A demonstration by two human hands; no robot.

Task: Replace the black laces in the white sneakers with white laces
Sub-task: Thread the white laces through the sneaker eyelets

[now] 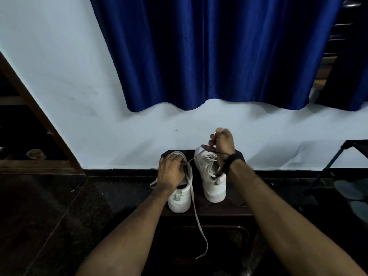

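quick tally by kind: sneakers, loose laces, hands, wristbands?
White sneakers: 2, left sneaker, right sneaker
Loose white lace: 1, white lace, trailing off the left sneaker
Hands: 2, left hand, right hand
Black wristband: 1, wristband
Total: 6

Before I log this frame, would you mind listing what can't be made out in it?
- Head view: the left sneaker's eyelets are hidden under the left hand.
- Head view: what the right hand pinches is blurred; a lace end, colour unclear.
- Head view: the right sneaker's toe is partly behind that hand.
- Head view: the white lace's far end vanishes under the left hand.
- Head view: the dark table merges into the floor.
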